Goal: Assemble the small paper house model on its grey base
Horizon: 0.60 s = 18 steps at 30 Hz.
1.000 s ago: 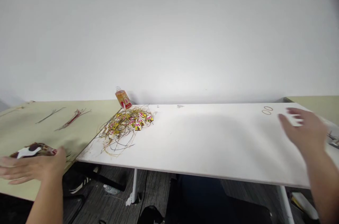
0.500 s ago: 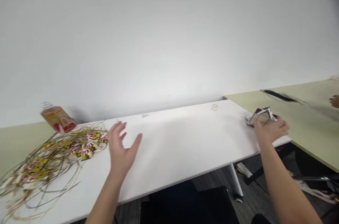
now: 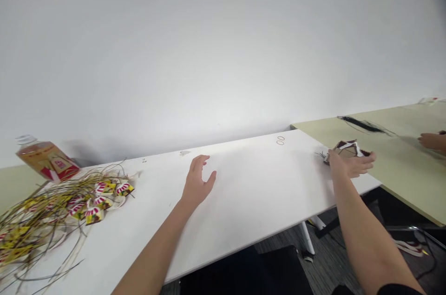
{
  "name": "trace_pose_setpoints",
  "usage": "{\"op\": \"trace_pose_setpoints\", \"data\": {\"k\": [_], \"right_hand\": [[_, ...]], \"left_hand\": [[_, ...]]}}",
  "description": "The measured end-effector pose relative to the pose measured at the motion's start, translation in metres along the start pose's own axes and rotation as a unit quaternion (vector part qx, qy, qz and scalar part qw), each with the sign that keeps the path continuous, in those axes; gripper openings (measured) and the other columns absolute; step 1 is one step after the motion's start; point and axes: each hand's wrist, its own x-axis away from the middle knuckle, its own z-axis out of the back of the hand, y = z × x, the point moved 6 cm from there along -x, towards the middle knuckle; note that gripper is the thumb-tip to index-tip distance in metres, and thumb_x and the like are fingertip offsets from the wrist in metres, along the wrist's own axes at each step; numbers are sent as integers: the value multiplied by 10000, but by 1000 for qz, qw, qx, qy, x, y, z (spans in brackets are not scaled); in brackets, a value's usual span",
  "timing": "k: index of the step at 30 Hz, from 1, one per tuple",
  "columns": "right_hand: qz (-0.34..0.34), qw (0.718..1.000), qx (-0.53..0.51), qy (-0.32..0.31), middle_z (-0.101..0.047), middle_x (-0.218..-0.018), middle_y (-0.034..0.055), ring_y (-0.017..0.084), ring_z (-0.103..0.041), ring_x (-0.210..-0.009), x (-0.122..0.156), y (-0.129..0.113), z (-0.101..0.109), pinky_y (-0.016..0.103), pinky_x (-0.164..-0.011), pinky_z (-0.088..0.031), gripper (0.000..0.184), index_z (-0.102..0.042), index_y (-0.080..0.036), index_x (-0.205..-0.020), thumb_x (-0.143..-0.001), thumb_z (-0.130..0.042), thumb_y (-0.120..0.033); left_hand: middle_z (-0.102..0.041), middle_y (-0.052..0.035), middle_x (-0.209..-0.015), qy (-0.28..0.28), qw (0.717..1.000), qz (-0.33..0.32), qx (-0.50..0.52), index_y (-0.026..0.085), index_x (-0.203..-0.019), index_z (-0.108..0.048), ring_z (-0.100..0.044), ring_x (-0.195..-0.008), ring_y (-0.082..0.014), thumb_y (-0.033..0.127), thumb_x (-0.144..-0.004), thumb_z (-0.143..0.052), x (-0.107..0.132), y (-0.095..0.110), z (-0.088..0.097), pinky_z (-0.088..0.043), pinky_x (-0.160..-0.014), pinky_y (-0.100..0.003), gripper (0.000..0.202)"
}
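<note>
My left hand hovers over the middle of the white table, its fingers curved and the thumb apart, with nothing in it. At the table's right end my right hand is around the near side of a small brown box-like thing with white strips on top. Thumb and fingers span it, and they partly hide it. Thin dark strands stick out from its left side. On the left lies a heap of tags with red, white and yellow print, with long thin cords tangled over them.
A plastic bottle of amber liquid leans behind the heap. Two thin rings lie near the table's back edge. On the pale green table to the right is a black bundle of cords. Another person's hand shows at far right.
My left hand has moved right, away from the tag heap. My right hand stays at the brown box-like thing. The view has shifted, and more of the other person's hand shows.
</note>
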Motion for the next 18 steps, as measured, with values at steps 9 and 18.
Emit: {"op": "trace_pose_setpoints", "data": {"k": [9,18], "right_hand": [[-75,861,-375,-334,-587,-1185,8,178,-642,-894,147,-112,-81,371,-706,-571,882,-273,-357,-1242,-531,-789,-283],[-329,542,-347,-691,-631,-923,23,220,-644,-831,375,-143,-83,399,-704,-578,512,-521,-314,-1121,-663,-701,-457]], "left_hand": [[-576,-63,-1212,12,989,132,65,260,-1203,-510,-645,-959,-184,397,-819,-649,3,-30,7,-561,-718,-309,431],[-610,-79,-1095,30,963,216,158,197,-1101,-541,-646,-873,-158,482,-819,-637,3,-48,10,-539,-799,-324,412]]}}
